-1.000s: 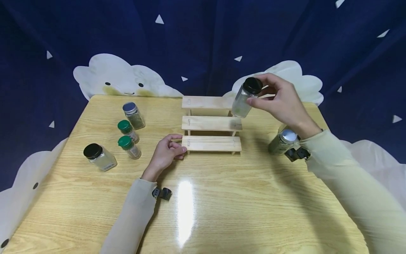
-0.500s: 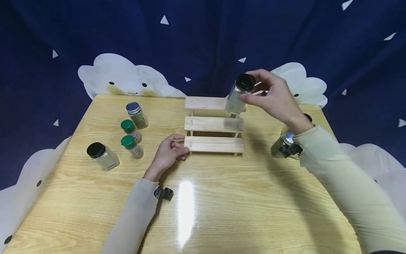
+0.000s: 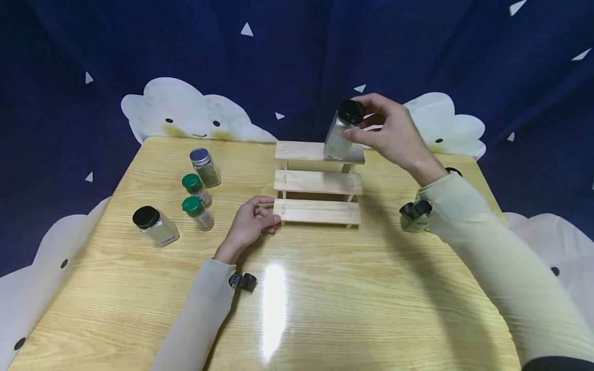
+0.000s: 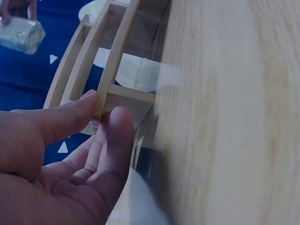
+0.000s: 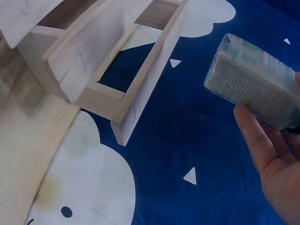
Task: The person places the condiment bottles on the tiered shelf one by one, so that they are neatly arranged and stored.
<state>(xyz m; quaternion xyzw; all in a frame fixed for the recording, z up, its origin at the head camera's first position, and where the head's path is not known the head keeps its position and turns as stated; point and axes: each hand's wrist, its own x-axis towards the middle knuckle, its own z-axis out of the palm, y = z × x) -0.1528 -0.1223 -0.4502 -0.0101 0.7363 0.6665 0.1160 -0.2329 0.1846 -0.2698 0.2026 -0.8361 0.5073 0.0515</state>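
A three-step wooden rack (image 3: 317, 211) stands near the back middle of the table. My left hand (image 3: 249, 224) pinches the left end of its lowest step; in the left wrist view the thumb and forefinger (image 4: 119, 129) close on the board's end. My right hand (image 3: 394, 131) grips a clear, black-lidded spice jar (image 3: 339, 139) near its lid. The jar is slightly tilted and overlaps the right part of the top step in the head view. In the right wrist view the jar's labelled base end (image 5: 248, 77) shows apart from the rack's top board (image 5: 150, 75).
On the left of the table (image 3: 325, 299) stand a silver-lidded jar (image 3: 205, 167), two green-capped jars (image 3: 197, 190) and a black-lidded jar (image 3: 156, 225). Further jars (image 3: 413, 221) at the right are partly hidden by my right forearm (image 3: 482, 252). A dark blue curtain (image 3: 297, 62) hangs behind.
My right hand has carried the spice jar left and slightly up, from right of the rack to over its top step. The left hand keeps its hold; the head view has shifted slightly.
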